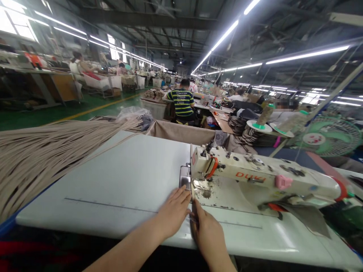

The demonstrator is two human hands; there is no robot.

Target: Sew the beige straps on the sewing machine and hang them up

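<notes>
A white sewing machine point(244, 170) stands on the pale table, its needle end at the left. A narrow fabric strip point(193, 197) runs from the needle area toward me, with much of it hidden by my hands. My left hand point(176, 207) lies palm down, fingers stretched out flat, the tips at the metal plate point(185, 177) left of the needle. Close beside it, my right hand point(208, 228) is closed around the strip near the table's front edge, its index finger pointing toward the needle. The thumb and the other fingers are partly hidden.
A large bundle of beige strips point(56, 155) hangs over the table's left side. Behind the table is a fabric-lined bin point(181, 133). Thread cones point(263, 115) and a green fan point(330, 136) stand at the right. A person in a striped shirt point(181, 104) sits ahead.
</notes>
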